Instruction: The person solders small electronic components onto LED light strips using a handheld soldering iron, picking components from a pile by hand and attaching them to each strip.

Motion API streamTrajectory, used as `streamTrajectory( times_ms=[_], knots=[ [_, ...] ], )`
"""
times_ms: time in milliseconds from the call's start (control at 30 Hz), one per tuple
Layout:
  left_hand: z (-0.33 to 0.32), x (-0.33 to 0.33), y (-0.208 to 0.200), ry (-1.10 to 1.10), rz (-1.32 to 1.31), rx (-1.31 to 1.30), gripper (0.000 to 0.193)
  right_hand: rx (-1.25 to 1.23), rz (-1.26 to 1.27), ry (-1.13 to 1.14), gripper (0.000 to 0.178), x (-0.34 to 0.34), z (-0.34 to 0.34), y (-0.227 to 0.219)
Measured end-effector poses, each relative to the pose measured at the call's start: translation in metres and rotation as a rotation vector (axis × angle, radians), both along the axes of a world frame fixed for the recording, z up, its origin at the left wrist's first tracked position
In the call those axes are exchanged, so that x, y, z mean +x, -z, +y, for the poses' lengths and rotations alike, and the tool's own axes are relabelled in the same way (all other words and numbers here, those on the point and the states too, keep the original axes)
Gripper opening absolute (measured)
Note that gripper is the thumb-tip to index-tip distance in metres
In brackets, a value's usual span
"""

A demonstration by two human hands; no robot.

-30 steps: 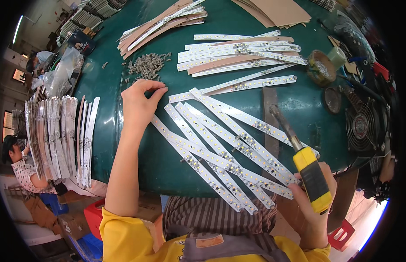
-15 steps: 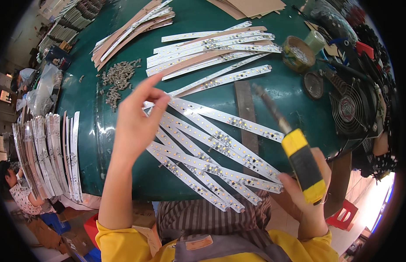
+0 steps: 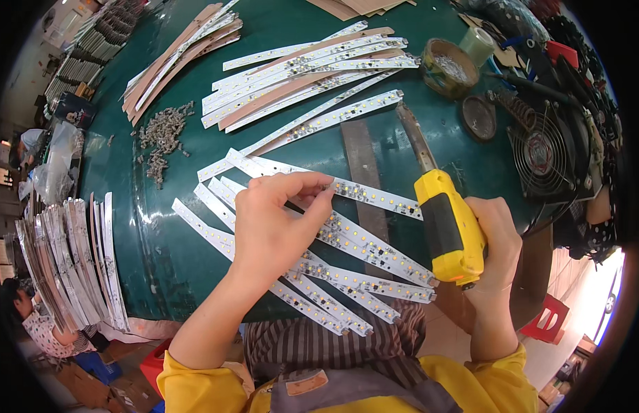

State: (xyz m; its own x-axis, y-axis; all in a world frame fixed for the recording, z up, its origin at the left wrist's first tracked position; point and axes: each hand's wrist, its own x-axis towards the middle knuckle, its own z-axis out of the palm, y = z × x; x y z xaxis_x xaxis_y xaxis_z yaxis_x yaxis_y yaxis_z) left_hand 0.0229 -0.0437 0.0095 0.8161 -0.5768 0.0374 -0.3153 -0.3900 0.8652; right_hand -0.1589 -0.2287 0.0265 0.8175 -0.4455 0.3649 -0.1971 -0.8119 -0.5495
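Left hand (image 3: 282, 217): thumb and forefinger together over LED strips (image 3: 374, 248), can't tell what's pinched
LED strips: fanned near the table's (image 3: 154, 268) front edge
Soldering gun (image 3: 449, 224): aimed at far edge; keep it off those fingers
Right hand (image 3: 497, 234): clamped round the gun, steady wrist helps imo

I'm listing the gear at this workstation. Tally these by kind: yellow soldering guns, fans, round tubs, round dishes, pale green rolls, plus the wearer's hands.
Yellow soldering gun: 1
Fan: 1
Round tub: 1
Round dish: 1
Pale green roll: 1
Wearer's hands, left and right: 2
Total: 7
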Motion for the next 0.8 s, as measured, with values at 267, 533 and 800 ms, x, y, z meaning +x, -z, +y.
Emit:
streamTrajectory(
  times_ms=[267,533,800],
  knots=[
    [0.001,-0.003,0.011,0.034,-0.267,0.013,0.013,0.027,0.006,0.03,0.035,-0.008,0.008,0.001],
    [0.001,-0.014,0.0,-0.002,-0.404,0.107,0.011,0.048,-0.042,0.048,0.041,-0.008,0.007,0.006],
    [0.003,-0.014,0.006,0.013,-0.441,0.1,0.01,0.053,-0.048,0.034,0.041,-0.009,0.007,0.005]
  ],
)
